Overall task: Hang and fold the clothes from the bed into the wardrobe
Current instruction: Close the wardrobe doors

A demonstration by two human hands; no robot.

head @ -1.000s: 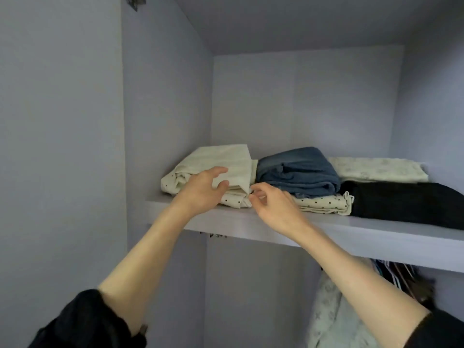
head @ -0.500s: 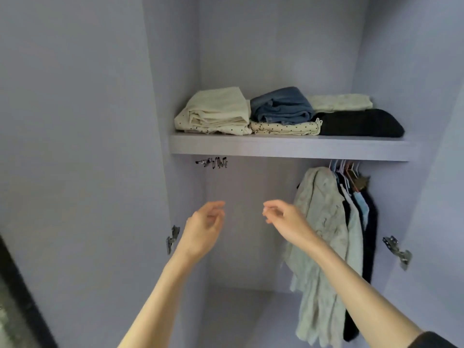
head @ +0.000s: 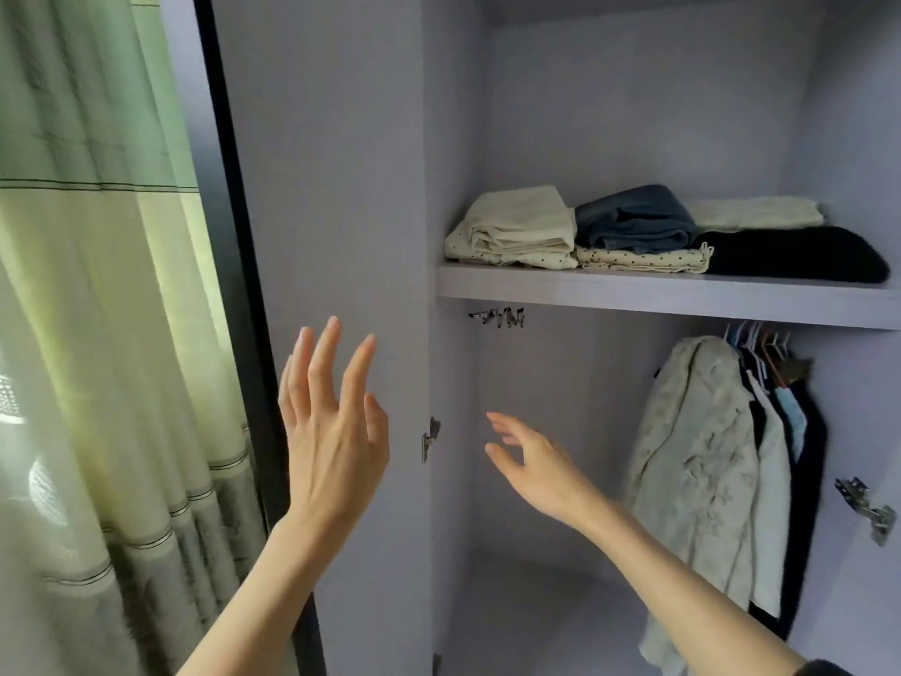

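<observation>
The wardrobe shelf [head: 634, 292] carries folded clothes: a cream stack [head: 519, 226] at the left, a blue garment [head: 634, 222] on a dotted cream piece [head: 643, 260], a black garment [head: 799, 253] and a pale one [head: 755, 213] behind it. Below the shelf, a pale patterned jacket [head: 697, 461] and several darker garments hang at the right. My left hand [head: 331, 431] is raised with fingers spread in front of the open wardrobe door [head: 331, 187], holding nothing. My right hand [head: 531, 461] reaches into the lower compartment, fingers loosely spread and empty.
A green and cream curtain [head: 97, 334] hangs at the left beside the door's dark edge. Metal hinges [head: 430, 439] sit on the wardrobe's left wall and another hinge [head: 865, 512] at the right. Small clips [head: 499, 317] hang under the shelf.
Both hands left the cream stack on the shelf and dropped below it, empty. The view swung left, bringing the door and curtain into sight. My left hand has spread its fingers.
</observation>
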